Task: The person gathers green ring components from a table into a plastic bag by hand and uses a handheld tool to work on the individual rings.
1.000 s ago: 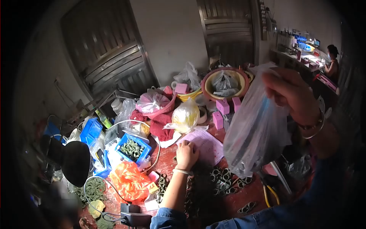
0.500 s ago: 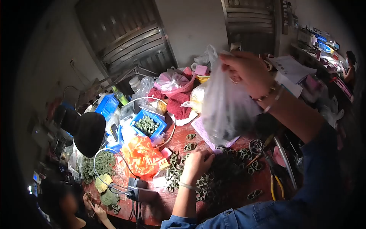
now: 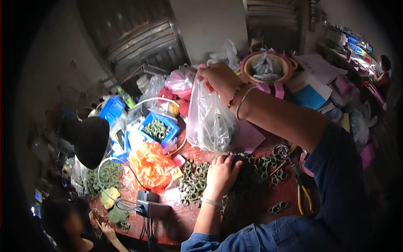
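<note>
In the head view, my right hand (image 3: 220, 77) is raised, its fingers closed on the gathered top of a clear plastic bag (image 3: 201, 111). The bag hangs down with greyish-green contents bulging at its bottom, too blurred to make out fully. My left hand (image 3: 221, 173) lies palm down over the small dark-green ring-shaped pieces (image 3: 195, 182) spread on the red table (image 3: 176, 224). Its fingers are stretched out and the thumb is apart. A pink sheet (image 3: 251, 138) lies just behind the bag, partly hidden by it.
Pliers with yellow handles (image 3: 305, 199) lie on the right. An orange plastic bag (image 3: 151, 168), a power block (image 3: 153, 208) with cables, a blue bin (image 3: 161, 133) of green pieces and a black lamp (image 3: 90, 140) crowd the left. A co-worker's hands (image 3: 103, 227) work at lower left.
My right hand has moved left with the plastic bag, uncovering a round basin behind. My left hand has shifted slightly right, and its fingers are more spread.
</note>
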The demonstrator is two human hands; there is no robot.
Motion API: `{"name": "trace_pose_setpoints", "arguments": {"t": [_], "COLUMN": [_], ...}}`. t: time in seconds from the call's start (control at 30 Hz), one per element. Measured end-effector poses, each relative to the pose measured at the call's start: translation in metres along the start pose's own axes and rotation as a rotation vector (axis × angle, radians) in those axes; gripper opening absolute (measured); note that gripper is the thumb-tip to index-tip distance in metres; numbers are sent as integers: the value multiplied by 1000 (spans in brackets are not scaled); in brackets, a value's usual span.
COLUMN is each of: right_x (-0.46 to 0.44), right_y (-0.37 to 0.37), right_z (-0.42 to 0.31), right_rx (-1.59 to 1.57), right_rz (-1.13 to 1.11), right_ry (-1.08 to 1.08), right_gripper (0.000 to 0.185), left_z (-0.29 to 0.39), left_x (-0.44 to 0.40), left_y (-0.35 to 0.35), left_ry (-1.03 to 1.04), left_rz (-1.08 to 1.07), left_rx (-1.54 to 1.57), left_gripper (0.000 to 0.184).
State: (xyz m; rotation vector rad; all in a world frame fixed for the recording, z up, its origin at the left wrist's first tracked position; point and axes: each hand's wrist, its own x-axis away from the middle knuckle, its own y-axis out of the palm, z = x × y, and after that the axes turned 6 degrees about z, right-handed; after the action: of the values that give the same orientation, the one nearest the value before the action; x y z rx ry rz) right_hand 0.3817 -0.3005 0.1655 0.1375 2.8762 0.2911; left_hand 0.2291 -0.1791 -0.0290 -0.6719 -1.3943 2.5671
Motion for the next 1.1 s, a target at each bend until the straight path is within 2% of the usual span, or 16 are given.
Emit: {"name": "trace_pose_setpoints", "arguments": {"t": [0.03, 0.07, 0.23, 0.33, 0.43, 0.47, 0.5, 0.57, 0.63, 0.7, 0.77, 0.8, 0.97, 1.0, 1.03, 1.1], "right_x": [2, -27, -34, -32, 0, 22, 39, 51, 61, 64, 65, 65, 64, 67, 62, 61], "right_y": [5, 3, 30, 43, 40, 36, 30, 10, 3, -9, -27, -37, -106, -115, -129, -138], "right_z": [4, 39, 34, 33, 32, 29, 47, 50, 46, 41, 36, 41, 67, 70, 81, 91], "right_rx": [3, 187, 158, -1, 353, 268, 328, 287, 232, 173, 231, 25, 299, 293, 369, 617], "right_rz": [-15, -41, 44, -2, -134, -189, -173, -380, -382, -378, -321, -299, -139, -101, -117, -226], "right_ry": [2, -225, -204, -376, -231, -114, -338, -157, -85, -16, -61, 44, 191, 241, 247, 174], "right_gripper": [24, 22, 20, 27, 34, 34, 32, 36, 34, 33, 31, 29, 22, 21, 23, 33], "left_z": [10, 14, 28, 27, 16, 10, 10, 11, -17, -33, -31, -23, -80, -72, -102, -121], "left_x": [12, 21, 45, 39, 18, 6, -19, -43, -63, -71, -61, -55, -15, -15, -8, -7], "left_y": [-2, -2, -11, -17, -31, -32, -37, -52, -43, -36, -54, -57, -70, -79, -72, -59], "left_ry": [11, 27, 69, 59, 84, 55, -173, -267, -142, -223, -483, -460, -807, -937, -787, -931], "left_rz": [-3, -9, 125, 210, 527, 630, 787, 740, 737, 678, 466, 520, 662, 690, 317, 429], "left_rx": [-74, -140, -188, -103, 91, 111, 280, 292, 86, 307, 1007, 1341, 2372, 2319, 2686, 2415], "left_gripper": [49, 52, 52, 50, 51, 59, 70, 80, 60, 31, 22, 17, 24, 19, 15, 18]}}
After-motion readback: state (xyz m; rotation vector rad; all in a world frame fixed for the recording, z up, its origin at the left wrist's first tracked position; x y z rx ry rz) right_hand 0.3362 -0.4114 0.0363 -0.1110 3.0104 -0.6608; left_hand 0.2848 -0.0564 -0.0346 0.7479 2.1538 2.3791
